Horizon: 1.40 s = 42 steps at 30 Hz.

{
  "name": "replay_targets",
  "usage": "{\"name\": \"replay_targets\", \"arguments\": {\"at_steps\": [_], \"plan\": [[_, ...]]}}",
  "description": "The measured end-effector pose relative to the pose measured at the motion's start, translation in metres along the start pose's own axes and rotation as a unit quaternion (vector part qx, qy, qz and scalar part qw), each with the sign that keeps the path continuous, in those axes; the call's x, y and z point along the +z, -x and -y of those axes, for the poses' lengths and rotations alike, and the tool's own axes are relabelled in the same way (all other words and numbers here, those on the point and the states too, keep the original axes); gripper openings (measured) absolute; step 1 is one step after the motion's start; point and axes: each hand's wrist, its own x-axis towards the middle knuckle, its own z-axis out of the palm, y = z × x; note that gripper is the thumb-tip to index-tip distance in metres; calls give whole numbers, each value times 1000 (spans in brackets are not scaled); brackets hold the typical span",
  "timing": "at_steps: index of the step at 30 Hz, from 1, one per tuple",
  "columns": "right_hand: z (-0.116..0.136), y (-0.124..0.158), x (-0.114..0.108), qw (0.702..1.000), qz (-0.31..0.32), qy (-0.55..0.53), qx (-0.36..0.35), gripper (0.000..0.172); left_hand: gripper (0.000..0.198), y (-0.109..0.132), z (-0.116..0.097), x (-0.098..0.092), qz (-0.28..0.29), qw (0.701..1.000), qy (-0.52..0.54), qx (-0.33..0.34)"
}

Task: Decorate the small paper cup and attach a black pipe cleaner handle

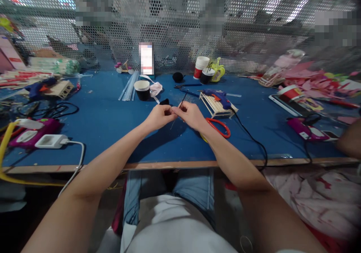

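Note:
My left hand (159,116) and my right hand (189,116) meet above the blue table (113,132), fingertips pinched together. Between them they hold a thin dark stick (182,103) that pokes up and also slants down below the fingers. A small black piece (164,102) lies just beyond my left hand. Red-handled scissors (219,127) lie right under my right wrist. A blue glue gun (216,96) rests on a small wooden rack (214,107) to the right, its black cord (254,140) running off the table's front edge.
A black cup (142,90), clear glue sticks (129,86) and a pink ribbon (156,89) lie behind my hands. Cups and a yellow item (207,72) stand by the mesh wall. A power strip and white adapter (47,140) sit left. Pink paper pieces (313,81) pile up at right.

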Motion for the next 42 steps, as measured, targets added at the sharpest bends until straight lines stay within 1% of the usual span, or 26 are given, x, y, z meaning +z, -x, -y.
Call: {"name": "replay_targets", "arguments": {"at_steps": [3, 6, 9, 11, 13, 15, 17, 20, 23, 27, 30, 33, 42], "plan": [[1, 1, -3, 996, 49, -71, -2, 31, 24, 0, -2, -1, 12, 999, 39, -14], [0, 0, -5, 996, 54, -71, 9, 29, 23, 0, -2, -2, 16, 1000, 18, -9], [-1, -1, -3, 999, 32, -10, 21, 29, 21, 0, -1, -1, -7, 998, -58, 9], [-1, -2, -1, 999, 1, 42, 5, 30, 19, 0, -1, 0, -24, 995, -94, 13], [-2, -2, 1, 997, -29, 74, -18, 32, 18, 0, 0, 0, -26, 995, -98, 11], [-2, -2, 2, 996, -37, 74, -23, 33, 20, 0, 1, 0, -17, 997, -77, 8], [-1, -1, 2, 999, -10, 34, -9, 33, 22, 0, 2, -1, -3, 999, -43, 4], [-1, 0, -1, 997, 53, -53, 1, 30, 25, -1, 2, -3, 17, 1000, 14, -9], [-2, 0, -4, 995, 68, -67, 2, 30, 24, -1, 1, -4, 27, 999, 36, -16], [-3, -1, -3, 998, 46, -23, 24, 30, 21, -1, 0, -2, 7, 1000, -25, -6], [-4, -2, -1, 1000, 13, 7, 16, 30, 18, -1, 1, -1, -9, 998, -65, 15], [-6, -2, 2, 1000, -15, 22, 6, 32, 20, -1, 4, 0, -6, 998, -65, 16], [-10, -4, 5, 996, -63, 61, -15, 36, 22, -2, 8, 1, -5, 999, -37, 6]]}}
